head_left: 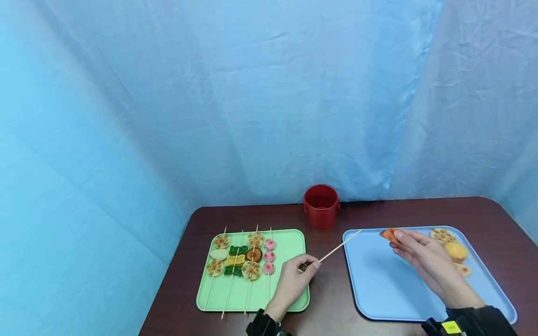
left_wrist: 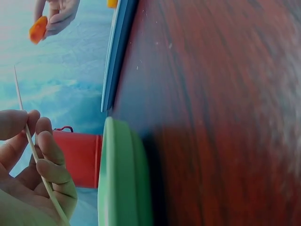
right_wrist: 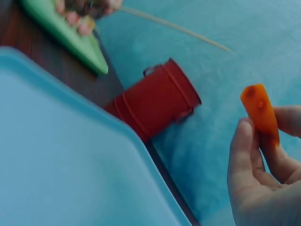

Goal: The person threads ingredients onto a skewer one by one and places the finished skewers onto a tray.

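Observation:
My left hand (head_left: 293, 280) pinches a thin bamboo skewer (head_left: 341, 245) between thumb and fingertips. The bare pointed end slants up and to the right; in the left wrist view the lower shaft (left_wrist: 46, 182) runs across the palm. Over the blue tray (head_left: 378, 289), my right hand (head_left: 426, 261) pinches an orange food piece (head_left: 390, 234) with thumb and fingers. Seen from the right wrist, that piece (right_wrist: 260, 108) is a flat chunk with a small round mark or hole in its face. A gap separates the skewer tip from the orange piece.
On the green tray (head_left: 294, 240) at left lie several filled skewers with lotus root slices (head_left: 251, 270), pink balls (head_left: 269, 256) and green and yellow pieces. A red bucket (head_left: 321, 217) stands at the back. Loose lotus root (head_left: 442, 235) and a yellow piece (head_left: 456, 252) occupy the blue tray's right side.

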`<action>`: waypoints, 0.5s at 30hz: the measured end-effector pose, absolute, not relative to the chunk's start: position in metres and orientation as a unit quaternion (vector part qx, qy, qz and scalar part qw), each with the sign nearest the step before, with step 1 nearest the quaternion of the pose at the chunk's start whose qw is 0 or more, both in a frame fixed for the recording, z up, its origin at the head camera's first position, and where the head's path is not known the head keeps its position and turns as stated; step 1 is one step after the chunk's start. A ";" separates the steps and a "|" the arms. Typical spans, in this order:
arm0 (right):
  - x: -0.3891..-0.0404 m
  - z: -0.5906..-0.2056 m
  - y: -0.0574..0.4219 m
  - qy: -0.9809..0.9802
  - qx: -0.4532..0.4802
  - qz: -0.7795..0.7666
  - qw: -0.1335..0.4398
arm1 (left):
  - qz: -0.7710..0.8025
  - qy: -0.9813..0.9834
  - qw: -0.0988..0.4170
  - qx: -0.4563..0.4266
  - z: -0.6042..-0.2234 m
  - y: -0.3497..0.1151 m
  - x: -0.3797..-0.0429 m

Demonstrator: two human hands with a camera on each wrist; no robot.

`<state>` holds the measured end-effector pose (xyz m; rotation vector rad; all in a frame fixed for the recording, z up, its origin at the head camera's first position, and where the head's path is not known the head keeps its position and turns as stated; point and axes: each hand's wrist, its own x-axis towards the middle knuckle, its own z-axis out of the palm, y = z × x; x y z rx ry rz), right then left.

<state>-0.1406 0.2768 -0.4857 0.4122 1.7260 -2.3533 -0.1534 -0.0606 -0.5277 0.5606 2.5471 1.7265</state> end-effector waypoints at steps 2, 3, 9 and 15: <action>-0.143 -0.485 0.272 0.564 0.149 -0.805 0.104 | 0.551 0.814 0.007 0.183 -0.527 -0.059 -0.153; -0.144 -0.486 0.270 0.552 0.151 -0.813 0.106 | 0.551 0.814 0.008 0.184 -0.526 -0.058 -0.152; -0.147 -0.486 0.257 0.483 0.152 -0.855 0.111 | 0.550 0.812 0.014 0.196 -0.526 -0.054 -0.150; -0.150 -0.485 0.247 0.458 0.148 -0.869 0.113 | 0.554 0.807 0.017 0.201 -0.526 -0.052 -0.148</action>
